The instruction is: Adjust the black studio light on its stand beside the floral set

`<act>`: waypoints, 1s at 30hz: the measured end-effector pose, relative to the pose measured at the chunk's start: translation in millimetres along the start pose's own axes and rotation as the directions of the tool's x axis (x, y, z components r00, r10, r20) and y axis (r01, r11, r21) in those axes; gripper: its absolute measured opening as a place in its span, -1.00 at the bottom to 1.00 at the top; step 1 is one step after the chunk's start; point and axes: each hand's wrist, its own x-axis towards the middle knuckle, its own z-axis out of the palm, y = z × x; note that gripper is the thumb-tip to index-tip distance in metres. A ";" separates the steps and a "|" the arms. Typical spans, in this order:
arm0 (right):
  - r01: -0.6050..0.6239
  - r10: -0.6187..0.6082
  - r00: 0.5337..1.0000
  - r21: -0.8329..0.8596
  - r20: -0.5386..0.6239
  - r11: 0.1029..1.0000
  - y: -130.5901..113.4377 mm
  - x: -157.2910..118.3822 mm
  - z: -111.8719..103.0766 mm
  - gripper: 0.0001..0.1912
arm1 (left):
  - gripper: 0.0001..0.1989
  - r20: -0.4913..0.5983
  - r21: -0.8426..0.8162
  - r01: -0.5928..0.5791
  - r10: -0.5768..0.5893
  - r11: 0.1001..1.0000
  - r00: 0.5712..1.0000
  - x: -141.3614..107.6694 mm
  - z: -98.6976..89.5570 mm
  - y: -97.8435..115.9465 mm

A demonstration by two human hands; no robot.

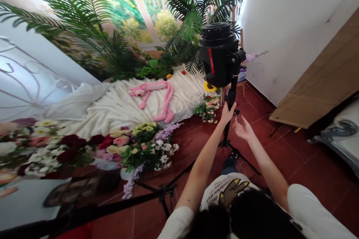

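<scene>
A black studio light (pixel 217 58) with a red stripe sits on top of a black light stand (pixel 231 95). My left hand (pixel 228 112) is wrapped round the upper pole of the stand, below the light. Just to the right of the pole, my right hand (pixel 243 129) is open, its fingers apart and partly curled near a small black knob (pixel 237 112). Nothing shows in the right palm. Lower down, the stand's legs (pixel 249 163) spread over the red tiled floor near my feet.
A pink plush toy (pixel 165 101) lies on a white draped cloth (pixel 112 99). Artificial flowers (pixel 140 138) line its front, palm leaves (pixel 193 18) its back. Another black stand (pixel 164 192) crosses the lower left. A wooden panel (pixel 316 71) leans at the right near a white padded seat (pixel 344 145).
</scene>
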 end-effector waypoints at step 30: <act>0.283 -0.723 0.638 -0.954 0.265 -0.100 0.2 15.3 -15.2 -0.82 | -0.60 0.072 0.001 -0.014 0.014 1.000 0.997 -3.8 0.6 0.4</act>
